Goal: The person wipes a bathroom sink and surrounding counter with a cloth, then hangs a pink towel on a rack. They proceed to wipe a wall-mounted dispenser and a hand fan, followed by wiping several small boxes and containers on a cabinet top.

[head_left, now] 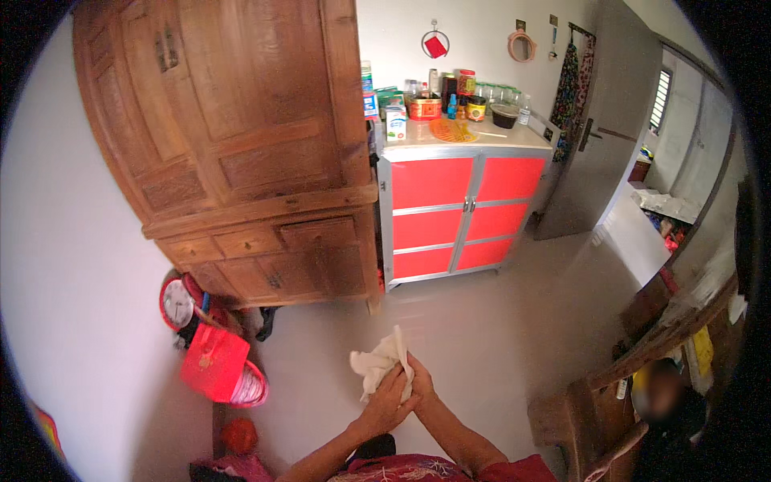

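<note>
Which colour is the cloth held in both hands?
The crumpled soft cloth is white, seen best in the head view.

Both hands clutch white cloth — wooden cupboard & red cabinet behind.

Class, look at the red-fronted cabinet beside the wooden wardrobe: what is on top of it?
On the red-fronted cabinet stand jars and bottles, a white carton, a dark bowl and a flat orange item. Things at the back are partly hidden; its closed doors cover the inside.

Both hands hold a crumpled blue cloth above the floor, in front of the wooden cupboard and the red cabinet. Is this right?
Not quite: the head view shows that the cloth is white, not blue. The left hand and right hand do hold it together, crumpled, before the wooden cupboard and red cabinet.
</note>
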`<state>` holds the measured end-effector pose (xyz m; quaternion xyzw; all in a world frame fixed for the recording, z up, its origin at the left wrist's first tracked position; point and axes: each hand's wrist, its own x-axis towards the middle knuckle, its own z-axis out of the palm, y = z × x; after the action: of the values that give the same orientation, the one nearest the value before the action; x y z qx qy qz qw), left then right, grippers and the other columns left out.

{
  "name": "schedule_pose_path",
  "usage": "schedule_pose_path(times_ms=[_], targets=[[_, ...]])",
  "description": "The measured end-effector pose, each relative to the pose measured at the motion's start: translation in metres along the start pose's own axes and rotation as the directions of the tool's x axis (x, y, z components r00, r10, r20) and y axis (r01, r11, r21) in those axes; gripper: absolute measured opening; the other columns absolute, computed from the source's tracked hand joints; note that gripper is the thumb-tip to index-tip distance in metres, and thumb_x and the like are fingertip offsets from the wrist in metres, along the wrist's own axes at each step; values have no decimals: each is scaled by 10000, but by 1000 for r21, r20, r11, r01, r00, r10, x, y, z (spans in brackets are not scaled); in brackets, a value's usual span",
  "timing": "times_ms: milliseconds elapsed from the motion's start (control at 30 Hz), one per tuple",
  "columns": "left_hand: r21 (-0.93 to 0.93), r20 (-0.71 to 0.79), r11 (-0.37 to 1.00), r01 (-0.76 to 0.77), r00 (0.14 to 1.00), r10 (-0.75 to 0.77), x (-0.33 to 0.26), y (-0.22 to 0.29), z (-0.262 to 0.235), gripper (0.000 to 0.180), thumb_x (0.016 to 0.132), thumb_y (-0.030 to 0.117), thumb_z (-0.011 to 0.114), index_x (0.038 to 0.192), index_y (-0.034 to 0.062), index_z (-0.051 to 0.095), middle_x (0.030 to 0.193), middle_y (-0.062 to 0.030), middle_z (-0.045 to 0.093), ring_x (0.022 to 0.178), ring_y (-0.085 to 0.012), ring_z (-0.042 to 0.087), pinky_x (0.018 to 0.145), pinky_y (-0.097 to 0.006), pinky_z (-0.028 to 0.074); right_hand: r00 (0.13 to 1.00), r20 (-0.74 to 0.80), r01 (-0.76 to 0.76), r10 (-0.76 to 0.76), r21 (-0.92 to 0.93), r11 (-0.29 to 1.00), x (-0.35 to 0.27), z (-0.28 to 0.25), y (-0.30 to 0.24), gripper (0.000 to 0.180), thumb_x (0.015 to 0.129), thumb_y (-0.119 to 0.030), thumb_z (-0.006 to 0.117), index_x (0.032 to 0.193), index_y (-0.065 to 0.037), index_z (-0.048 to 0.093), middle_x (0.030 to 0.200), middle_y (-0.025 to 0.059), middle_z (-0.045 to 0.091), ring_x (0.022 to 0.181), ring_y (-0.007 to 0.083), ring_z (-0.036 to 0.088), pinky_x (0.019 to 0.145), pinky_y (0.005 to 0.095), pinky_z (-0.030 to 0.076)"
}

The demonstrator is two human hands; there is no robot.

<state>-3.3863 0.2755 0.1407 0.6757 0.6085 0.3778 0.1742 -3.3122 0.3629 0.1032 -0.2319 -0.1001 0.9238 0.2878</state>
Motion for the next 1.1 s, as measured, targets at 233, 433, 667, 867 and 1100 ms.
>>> schedule_pose_path(times_ms=[233, 433, 667, 867, 1100], targets=[[-173, 477, 983, 59, 878, 31, 139, -13, -5, 447, 863, 294, 599, 1221, 46, 500, 1232, -143, 525, 1061, -259, 562, 908, -347, 447, 917, -191, 362, -351, 24, 932, 24, -3, -133, 429, 932, -357, 397, 1178, -22, 502, 1041, 160, 597, 920, 301, 592, 803, 427, 490], [-579, 538, 747, 327, 842, 48, 249, -61, 82, 330, 885, 242, 530, 1120, 11, 545, 1003, -107, 625, 941, -204, 586, 840, -327, 461, 565, -95, 373, -820, -856, 357, 33, -38, -207, 357, 938, -284, 430, 1139, 1, 508, 975, 128, 591, 886, 222, 566, 735, 346, 479], [-499, 652, 805, 321, 751, 104, 397, -52, 153, 244, 829, 151, 490, 1024, 7, 514, 908, -156, 600, 849, -232, 568, 741, -366, 449, 659, -94, 315, -746, -866, 388, 97, -57, -341, 325, 936, -301, 441, 964, 1, 559, 797, 34, 557, 719, 125, 523, 600, 279, 440], [-445, 482, 895, 14, 846, 226, 541, -55, 173, 373, 908, 280, 499, 1163, 9, 534, 1154, -154, 568, 1071, -271, 534, 931, -369, 407, 594, -197, 335, -780, -821, 462, 133, -111, -465, 406, 914, -353, 420, 946, 22, 572, 809, 88, 580, 717, 178, 554, 629, 337, 468], [-19, -96, 942, -335, 938, 332, 748, -58, 165, 392, 841, 174, 560, 1191, 20, 471, 1182, -170, 520, 1116, -331, 487, 946, -416, 384, 526, -167, 300, -834, -881, 366, 156, -93, -546, 476, 885, -387, 401, 1033, 19, 602, 957, 125, 631, 850, 228, 605, 718, 366, 488]])
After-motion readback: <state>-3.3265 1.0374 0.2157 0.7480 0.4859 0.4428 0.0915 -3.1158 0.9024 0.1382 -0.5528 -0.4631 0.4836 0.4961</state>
